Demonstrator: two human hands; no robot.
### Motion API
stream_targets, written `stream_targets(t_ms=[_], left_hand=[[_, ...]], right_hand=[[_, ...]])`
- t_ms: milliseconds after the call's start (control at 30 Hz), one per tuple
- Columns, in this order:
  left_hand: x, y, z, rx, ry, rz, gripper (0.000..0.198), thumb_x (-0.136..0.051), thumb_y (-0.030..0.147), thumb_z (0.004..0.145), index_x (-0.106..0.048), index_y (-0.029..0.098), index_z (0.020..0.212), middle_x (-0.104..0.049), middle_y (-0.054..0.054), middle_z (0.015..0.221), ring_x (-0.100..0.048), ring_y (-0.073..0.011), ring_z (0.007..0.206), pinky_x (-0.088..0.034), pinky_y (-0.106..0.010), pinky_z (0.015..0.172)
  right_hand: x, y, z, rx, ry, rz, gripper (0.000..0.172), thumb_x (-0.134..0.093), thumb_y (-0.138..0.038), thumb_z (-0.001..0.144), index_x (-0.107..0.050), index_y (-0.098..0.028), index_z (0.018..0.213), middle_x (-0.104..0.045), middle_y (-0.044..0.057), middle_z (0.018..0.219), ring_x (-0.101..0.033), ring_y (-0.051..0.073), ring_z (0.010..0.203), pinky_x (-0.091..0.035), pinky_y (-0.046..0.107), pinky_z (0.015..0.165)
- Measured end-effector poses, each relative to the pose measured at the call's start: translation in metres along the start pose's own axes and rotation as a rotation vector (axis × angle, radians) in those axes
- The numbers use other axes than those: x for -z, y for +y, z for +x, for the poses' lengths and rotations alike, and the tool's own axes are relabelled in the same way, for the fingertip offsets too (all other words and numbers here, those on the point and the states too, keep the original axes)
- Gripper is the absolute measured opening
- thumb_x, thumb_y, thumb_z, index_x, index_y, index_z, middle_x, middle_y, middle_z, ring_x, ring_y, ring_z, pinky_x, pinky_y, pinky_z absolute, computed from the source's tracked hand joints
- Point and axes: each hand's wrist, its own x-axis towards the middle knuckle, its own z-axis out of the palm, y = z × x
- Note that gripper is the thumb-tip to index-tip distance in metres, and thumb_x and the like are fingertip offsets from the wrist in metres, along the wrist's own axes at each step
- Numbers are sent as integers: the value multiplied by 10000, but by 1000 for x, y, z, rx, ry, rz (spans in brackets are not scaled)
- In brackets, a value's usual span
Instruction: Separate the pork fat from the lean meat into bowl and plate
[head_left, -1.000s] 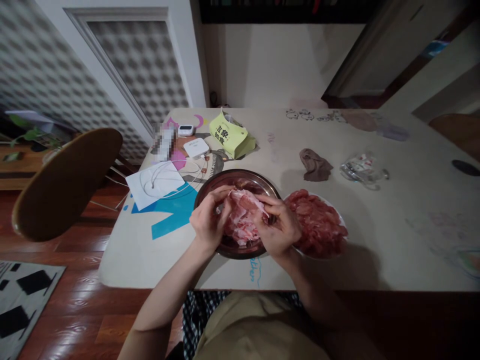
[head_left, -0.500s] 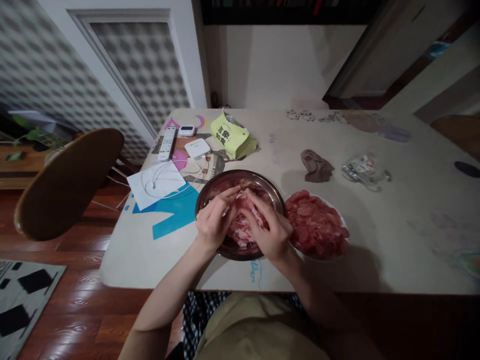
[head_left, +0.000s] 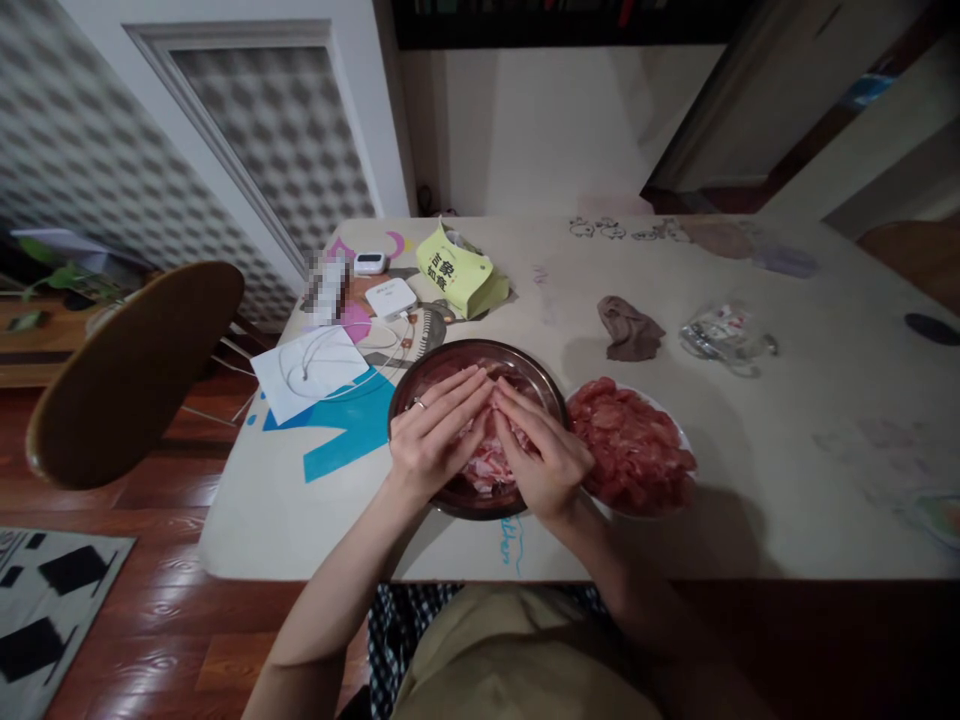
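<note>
At frame centre, left hand (head_left: pixel 433 440) and right hand (head_left: pixel 546 458) lay flat, fingers straight, tips meeting, upon pale pink raw meat slices (head_left: pixel 487 468) in a round dark metal bowl (head_left: pixel 450 362).

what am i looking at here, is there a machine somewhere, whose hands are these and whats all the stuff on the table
There is no machine here. The pictures come from one camera worn on a person's head, looking forward and down, so the two bare arms are that person's own. The left hand and right hand lie open and flat, fingertips meeting, on pink raw meat in a metal bowl. Neither hand grips anything. Beside the bowl, on the right, a white plate holds red meat slices. Farther back on the table lie a yellow-green bag, a brown cloth, a clear wrapper and white paper.
</note>
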Motion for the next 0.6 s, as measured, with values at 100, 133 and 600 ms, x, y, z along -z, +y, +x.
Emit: stream_targets(t_ms=[100, 133, 600], left_hand=[[1, 1, 3, 20, 15, -44, 488, -699, 110, 886, -622, 202, 1358, -750, -89, 1250, -700, -247, 1220, -638, -410, 991], [1, 2, 4, 23, 12, -60, 482, -713, 112, 875, -633, 198, 1343, -751, -92, 1247, -698, -252, 1223, -636, -415, 994], [0, -1, -7, 220, 82, 52, 205, -615, 67, 941, -719, 202, 1056, -803, -37, 1036, -774, -142, 969, -621, -232, 873]], right_hand=[[0, 0, -1, -5, -1, 8, 475, -659, -27, 897, -655, -222, 1330, -773, 57, 1193, -771, 172, 1046, -631, 291, 993], [0, 0, -1, -10, -4, 11, 475, -653, -24, 899, -654, -221, 1331, -771, 58, 1198, -768, 171, 1055, -627, 292, 1001], [0, -1, -1, 0, -33, 18, 457, -684, -60, 902, -659, -237, 1323, -780, 43, 1172, -780, 177, 1013, -661, 290, 936]])
